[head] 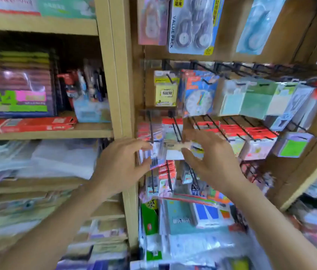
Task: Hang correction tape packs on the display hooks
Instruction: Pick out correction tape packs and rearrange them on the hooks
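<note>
Two bare forearms rise from the lower edge and converge at the middle of a shop display. The left hand (122,162) is spread, its fingers above and its thumb below the left edge of a clear blister pack (151,152); motion blur hides whether they close on it. The right hand (212,158) is turned palm-left, its thumb and forefinger pinching the right end of the correction tape pack (175,151), a small flat card with a beige strip along the top and a white panel under it. That pack sits at the tip of one of the display hooks (176,127), thin black wire prongs that jut out of a brown backboard in rows. Just right of it on the same row hang red-topped packs (251,137), crowded close beside the right hand's knuckles. The row above carries a yellow sticky-note pack (165,90), a card with a clock face (198,98) and pale green pads (251,100). Higher up hangs a glossy blue value pack (192,26) of round tape dispensers. A pale wooden upright (118,75) stands just left of the hooks, behind the left hand. Beyond it, a wooden shelf (46,131) holds a flat red box (35,124) and a case marked 24 (17,90).
</note>
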